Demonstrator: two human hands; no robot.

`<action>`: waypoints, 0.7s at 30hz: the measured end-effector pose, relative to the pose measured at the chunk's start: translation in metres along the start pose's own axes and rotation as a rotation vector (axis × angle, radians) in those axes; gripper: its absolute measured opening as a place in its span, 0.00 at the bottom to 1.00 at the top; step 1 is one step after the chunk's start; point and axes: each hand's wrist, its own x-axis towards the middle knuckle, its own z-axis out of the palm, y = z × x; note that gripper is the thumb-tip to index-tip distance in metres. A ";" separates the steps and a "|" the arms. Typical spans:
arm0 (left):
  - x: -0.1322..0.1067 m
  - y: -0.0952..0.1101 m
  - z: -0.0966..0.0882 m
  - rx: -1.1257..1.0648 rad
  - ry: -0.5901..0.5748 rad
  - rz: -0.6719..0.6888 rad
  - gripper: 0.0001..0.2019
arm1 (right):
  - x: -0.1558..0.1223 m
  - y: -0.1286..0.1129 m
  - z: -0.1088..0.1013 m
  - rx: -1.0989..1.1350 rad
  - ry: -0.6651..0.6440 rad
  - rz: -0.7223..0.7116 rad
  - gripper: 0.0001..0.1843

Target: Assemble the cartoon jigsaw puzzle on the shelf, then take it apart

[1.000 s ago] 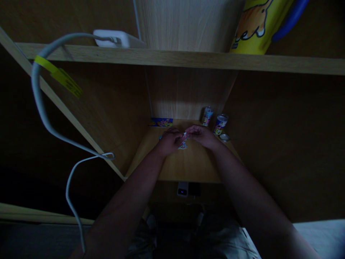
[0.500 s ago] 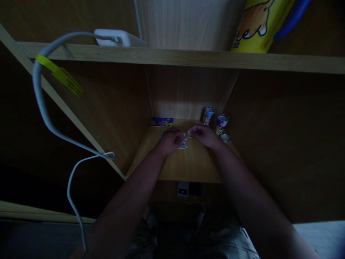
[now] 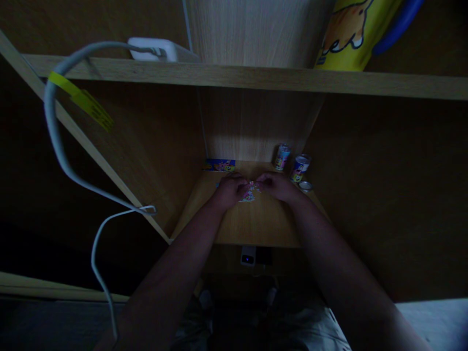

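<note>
**Small printed pieces (image 3: pixel 247 197) at centre of wooden surface (image 3: pixel 256 226)**

The left hand (image 3: pixel 230 189) is seen at 9 o'clock of the pieces and the right hand (image 3: pixel 276 185) at 2 to 3 o'clock. The fingers of both are curled, with the fingertips brought near each other at the upper edge of the cluster. Small pale-edged bits are seen between the fingertips; whether any is gripped by either hand cannot be told. The pieces are partly covered by the left hand.

Taken from the pieces: a blue printed card (image 3: pixel 219 165) is noted between 10 and 11 o'clock. A printed can (image 3: pixel 282 157) is stood upright past 1 o'clock and a second can (image 3: pixel 300 168) at 2 o'clock; a round lid (image 3: pixel 305 186) is laid near 3, just beside the latter.

Farther out, an upper shelf (image 3: pixel 234 77) is located at 12 o'clock. On it, a white adapter (image 3: pixel 161 50) is placed at 11 and a yellow mug (image 3: pixel 343 44) at 1. A pale cable (image 3: pixel 53 129) is looped between 9 and 10. Below, a small device (image 3: pixel 247 256) is visible at 6.
</note>
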 end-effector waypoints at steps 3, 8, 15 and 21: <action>0.000 -0.001 0.001 -0.023 -0.004 0.023 0.14 | 0.001 -0.007 0.005 0.112 0.016 -0.026 0.15; -0.001 -0.003 0.001 -0.045 -0.042 0.032 0.12 | 0.003 -0.006 0.004 0.119 -0.024 -0.003 0.12; -0.002 -0.013 0.007 -0.032 -0.074 -0.042 0.05 | 0.000 0.014 -0.024 -0.448 0.121 0.264 0.12; -0.004 -0.016 0.003 -0.004 -0.092 -0.118 0.04 | -0.005 0.019 -0.025 -0.661 0.007 0.365 0.09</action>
